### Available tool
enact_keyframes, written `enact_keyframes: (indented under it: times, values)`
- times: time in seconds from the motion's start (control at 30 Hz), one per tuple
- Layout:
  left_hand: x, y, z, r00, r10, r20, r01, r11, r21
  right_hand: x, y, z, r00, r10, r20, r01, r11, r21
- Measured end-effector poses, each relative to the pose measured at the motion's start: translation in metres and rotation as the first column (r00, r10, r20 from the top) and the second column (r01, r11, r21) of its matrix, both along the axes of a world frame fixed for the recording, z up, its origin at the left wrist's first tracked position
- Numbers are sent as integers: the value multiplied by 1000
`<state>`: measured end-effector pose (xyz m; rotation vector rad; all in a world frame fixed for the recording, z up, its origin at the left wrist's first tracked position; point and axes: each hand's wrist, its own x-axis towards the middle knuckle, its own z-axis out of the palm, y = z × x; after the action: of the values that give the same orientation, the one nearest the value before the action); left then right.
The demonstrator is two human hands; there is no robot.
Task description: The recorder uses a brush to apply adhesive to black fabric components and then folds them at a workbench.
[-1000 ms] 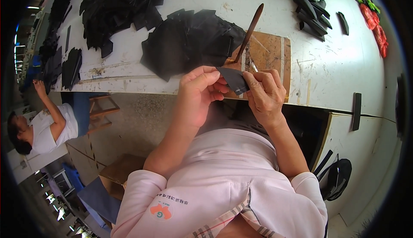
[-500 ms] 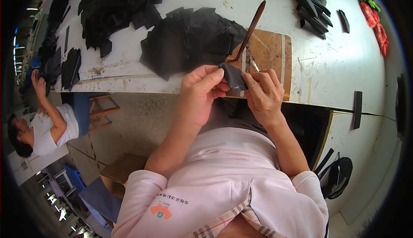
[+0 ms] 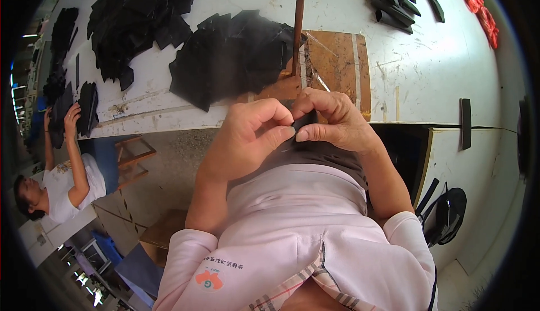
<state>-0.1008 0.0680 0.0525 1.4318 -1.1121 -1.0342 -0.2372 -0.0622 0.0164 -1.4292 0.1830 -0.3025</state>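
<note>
Close to my body, at the table's front edge, a small black fabric piece (image 3: 304, 121) is pinched between both hands. My left hand (image 3: 250, 134) closes on its left side with thumb and forefinger. From the other side my right hand (image 3: 340, 122) grips it, thumb below and fingers curled over the top. Much of the piece is hidden by the fingers. Just beyond them a thin brown wooden stick (image 3: 298, 30) stands up from a brown board (image 3: 332, 63). A heap of flat black pieces (image 3: 225, 58) lies left of the board.
A larger black heap (image 3: 138, 24) covers the table (image 3: 444, 75) farther left. Rolled black pieces (image 3: 391, 4) and a red plastic bag (image 3: 485, 24) are at the far right. A black bag (image 3: 447, 215) hangs below. At left, a co-worker (image 3: 73, 181) handles black pieces.
My hands have come closer together and lower toward my body, with the black piece now mostly covered by fingers. The view has shifted slightly. The co-worker's hands now reach to the black pieces.
</note>
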Motion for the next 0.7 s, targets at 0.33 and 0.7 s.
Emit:
enact_keyframes:
  times: [0.33, 0.7]
  values:
    - [-17, -4, -7, 867, 321, -381, -273, 946, 175, -11, -6, -7, 989, -89, -118, 106, 984, 142]
    - [-13, -4, -12, 813, 254, -524, -179, 965, 190, -13, -6, -13, 988, -93, -125, 117, 972, 204]
